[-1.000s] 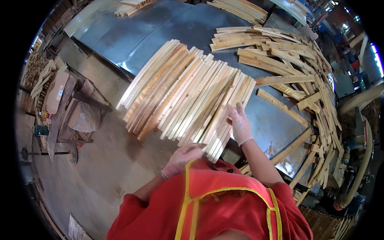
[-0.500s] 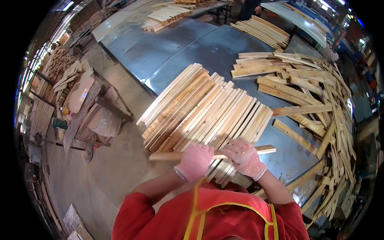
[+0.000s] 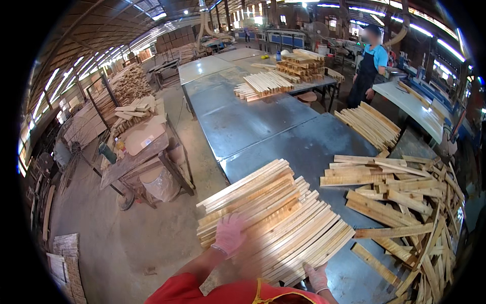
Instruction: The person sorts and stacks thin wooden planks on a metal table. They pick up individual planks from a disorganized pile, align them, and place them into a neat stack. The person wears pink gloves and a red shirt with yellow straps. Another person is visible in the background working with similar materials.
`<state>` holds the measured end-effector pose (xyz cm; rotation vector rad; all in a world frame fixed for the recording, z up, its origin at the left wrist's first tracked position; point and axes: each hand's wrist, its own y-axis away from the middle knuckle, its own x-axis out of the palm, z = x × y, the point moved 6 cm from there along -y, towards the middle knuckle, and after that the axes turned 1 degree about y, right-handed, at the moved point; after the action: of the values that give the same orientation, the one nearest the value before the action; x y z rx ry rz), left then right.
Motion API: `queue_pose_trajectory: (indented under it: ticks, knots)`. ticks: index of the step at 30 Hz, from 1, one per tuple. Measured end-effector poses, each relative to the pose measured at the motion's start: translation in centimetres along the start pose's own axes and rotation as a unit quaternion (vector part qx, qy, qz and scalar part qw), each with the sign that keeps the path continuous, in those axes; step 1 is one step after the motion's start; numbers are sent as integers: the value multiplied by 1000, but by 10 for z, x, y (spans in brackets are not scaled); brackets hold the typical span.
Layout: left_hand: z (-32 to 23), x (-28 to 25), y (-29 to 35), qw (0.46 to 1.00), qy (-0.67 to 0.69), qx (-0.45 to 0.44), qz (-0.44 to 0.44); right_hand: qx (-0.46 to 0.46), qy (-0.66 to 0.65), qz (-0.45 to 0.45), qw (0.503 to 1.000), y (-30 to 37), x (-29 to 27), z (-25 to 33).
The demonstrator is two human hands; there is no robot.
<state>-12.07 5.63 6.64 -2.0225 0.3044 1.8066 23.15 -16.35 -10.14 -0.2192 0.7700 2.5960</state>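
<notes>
Light wooden strips (image 3: pixel 298 228) lie side by side in a broad row on the metal-topped table, with more strips stacked over the row's left part. My left hand (image 3: pixel 230 234), in a pink glove, rests with its fingers spread on the near left ends of the strips. Beside it, the near edge of the row is smeared by motion. At the near right ends is my right hand (image 3: pixel 317 277), gloved too, its thumb against the strips and its fingers apart. No separate strip shows in either hand.
Loose wooden strips (image 3: pixel 400 197) are heaped on the right. Further piles (image 3: pixel 263 85) stand along the metal table (image 3: pixel 238 126). A co-worker in a dark apron (image 3: pixel 368 71) stands at the far right by a white-topped table (image 3: pixel 410 104). To the left is a cluttered workbench (image 3: pixel 134 159).
Both hands have let go of the strip they held crosswise. My left hand is now on the row's left end, my right at its near right edge. The view has tilted up.
</notes>
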Motion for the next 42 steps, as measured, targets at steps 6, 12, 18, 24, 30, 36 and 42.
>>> queue_pose_trajectory:
  ticks: [6,12,18,24,30,36,42]
  knots:
    - [46,15,17,995,-23,-85,47,-30,-94,119,988,-10,23,41]
    - [96,17,-43,997,-15,-76,19,-15,7,182,983,-32,61,135]
    - [218,10,-146,999,-16,-45,23,59,-78,141,985,-107,168,218]
    - [347,17,-257,998,-47,-47,-21,73,-136,127,980,-181,293,310]
    - [262,39,-293,995,55,89,2,28,-131,244,960,-250,371,368]
    - [198,97,-260,984,-44,110,134,-137,-133,235,953,-239,299,398]
    - [158,83,-269,992,-38,83,91,-148,83,-601,781,-180,-26,265]
